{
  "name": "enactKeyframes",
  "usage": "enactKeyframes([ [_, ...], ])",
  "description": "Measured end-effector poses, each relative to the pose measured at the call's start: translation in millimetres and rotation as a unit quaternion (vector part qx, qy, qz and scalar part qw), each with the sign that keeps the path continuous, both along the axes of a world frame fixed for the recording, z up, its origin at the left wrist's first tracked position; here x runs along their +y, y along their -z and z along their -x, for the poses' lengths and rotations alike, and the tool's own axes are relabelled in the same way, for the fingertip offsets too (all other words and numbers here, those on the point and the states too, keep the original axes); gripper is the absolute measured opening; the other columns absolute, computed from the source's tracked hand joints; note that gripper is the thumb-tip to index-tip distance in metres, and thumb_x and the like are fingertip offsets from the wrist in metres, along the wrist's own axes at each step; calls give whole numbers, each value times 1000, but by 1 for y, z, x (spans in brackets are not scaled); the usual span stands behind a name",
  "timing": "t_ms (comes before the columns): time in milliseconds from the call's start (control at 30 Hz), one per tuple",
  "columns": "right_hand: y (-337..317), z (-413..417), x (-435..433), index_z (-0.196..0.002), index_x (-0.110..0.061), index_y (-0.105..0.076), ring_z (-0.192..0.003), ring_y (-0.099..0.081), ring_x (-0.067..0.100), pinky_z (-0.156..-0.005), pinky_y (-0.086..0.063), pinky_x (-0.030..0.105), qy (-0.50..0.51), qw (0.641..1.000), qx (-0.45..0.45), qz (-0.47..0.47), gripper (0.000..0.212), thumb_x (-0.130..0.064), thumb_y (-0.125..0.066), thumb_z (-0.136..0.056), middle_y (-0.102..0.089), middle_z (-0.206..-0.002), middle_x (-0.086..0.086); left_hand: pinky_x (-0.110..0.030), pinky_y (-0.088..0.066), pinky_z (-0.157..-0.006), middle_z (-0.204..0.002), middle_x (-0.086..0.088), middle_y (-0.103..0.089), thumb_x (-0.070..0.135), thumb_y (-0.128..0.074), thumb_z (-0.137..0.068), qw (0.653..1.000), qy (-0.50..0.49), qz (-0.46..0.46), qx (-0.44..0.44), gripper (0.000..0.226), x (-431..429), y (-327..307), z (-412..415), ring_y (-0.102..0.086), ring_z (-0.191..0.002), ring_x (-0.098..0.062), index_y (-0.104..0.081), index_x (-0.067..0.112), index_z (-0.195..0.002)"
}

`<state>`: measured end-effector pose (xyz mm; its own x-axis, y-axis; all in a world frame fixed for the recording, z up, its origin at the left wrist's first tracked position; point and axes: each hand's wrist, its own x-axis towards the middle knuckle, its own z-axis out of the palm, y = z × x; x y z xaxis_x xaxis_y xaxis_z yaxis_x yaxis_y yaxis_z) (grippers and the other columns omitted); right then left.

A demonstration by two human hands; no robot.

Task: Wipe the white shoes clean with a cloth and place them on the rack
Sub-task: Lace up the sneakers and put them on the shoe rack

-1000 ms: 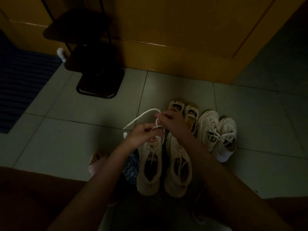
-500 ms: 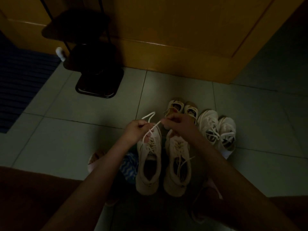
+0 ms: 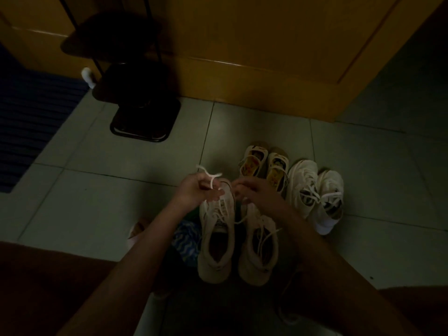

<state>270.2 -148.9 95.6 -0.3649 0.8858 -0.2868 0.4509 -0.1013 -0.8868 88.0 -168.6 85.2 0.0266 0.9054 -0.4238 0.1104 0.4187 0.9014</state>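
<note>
Now, mat: dark blue, far left on the floor, not in play.
Rack: dark frame standing against the wooden door, well apart from the shoes; too dim to tell what sits on its shelves.
Cloth: blue patterned, lying on the floor just beside the nearer pair, partly under the left forearm; neither hand has it.
Left hand: fingers curled, pinching the lace above the toe of the left shoe.
White shoes: pair side by side on the floor, toes away from the person, directly below both hands.
Right hand: fingers curled tight around a lace strand, close to the left hand.
Sandals: small pair just beyond the right hand.
Second white pair: farthest right, laces loose.
Change: a second ago the lace ran out in a long loop leftward; it is now a short loop at the left hand.
Reading: lace work nearly finished, probably; wiping and racking not yet done.
</note>
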Motion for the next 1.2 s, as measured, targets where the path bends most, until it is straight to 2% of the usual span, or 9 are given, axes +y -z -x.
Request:
enactKeyframes([
  [67,6,6,0,-117,4,-58,-74,-60,0,-63,-52,11,17,996,61,56,27,3,-48,-91,-60,-101,9,-10,-52,-59,-72,-5,-61,-10,-70,-72,997,10,-42,57,24,1,2,-3,-61,-61,-5,-63,-1,-92],
  [200,24,16,-1,-117,-10,-59,-86,-63,12,-74,-54,22,4,984,116,132,28,-2,-49,-92,-63,-106,6,-14,-45,-62,-70,1,-60,-4,-75,-69,983,39,-96,152,32,1,5,-4,-57,-68,-13,-57,23,-66],
  [267,30,19,2,-114,-11,-60,-86,-63,13,-73,-54,22,13,980,126,150,27,-2,-51,-91,-63,-104,6,-14,-44,-61,-71,3,-62,-1,-75,-70,976,53,-111,178,30,1,6,-3,-58,-68,-12,-57,23,-69],
  [367,32,21,6,-109,-7,-66,-89,-65,13,-74,-53,21,12,985,111,129,24,-11,-64,-86,-67,-105,8,-9,-43,-58,-71,5,-62,2,-76,-70,978,35,-118,171,26,1,7,-3,-56,-63,-4,-62,18,-84],
  [567,26,14,11,-104,0,-68,-72,-63,4,-68,-49,12,18,995,70,73,23,-6,-67,-81,-68,-81,2,-20,-43,-57,-55,5,-60,2,-77,-68,986,-46,-97,128,25,-3,20,-3,-53,-51,1,-58,14,-59],
  [667,23,13,11,-97,-2,-70,-64,-61,-5,-68,-49,11,5,997,60,57,17,-6,-67,-82,-67,-74,-6,-25,-49,-66,-71,-7,-66,-4,-75,-68,991,-74,-86,73,17,-6,24,-5,-57,-55,4,-67,7,-77],
  [800,21,12,10,-95,-6,-68,-58,-57,-6,-60,-47,10,8,993,85,81,11,-10,-60,-88,-63,-65,-10,-9,-47,-61,-69,7,-64,-2,-74,-71,985,-104,-107,90,21,-7,20,-8,-57,-54,12,-67,14,-81],
  [1000,24,13,6,-116,-2,-58,-67,-64,9,-66,-54,20,12,983,114,144,28,1,-56,-88,-64,-81,1,-7,-47,-61,-66,17,-65,-3,-71,-74,979,-111,-156,75,24,-12,16,-14,-59,-59,12,-66,20,-71],
  [1200,30,16,7,-105,-7,-67,-76,-63,11,-72,-49,25,-6,991,66,113,20,-5,-61,-85,-66,-84,4,-9,-48,-56,-55,18,-66,-3,-75,-70,984,-130,-116,25,18,-8,17,-12,-59,-54,8,-67,12,-74],
])
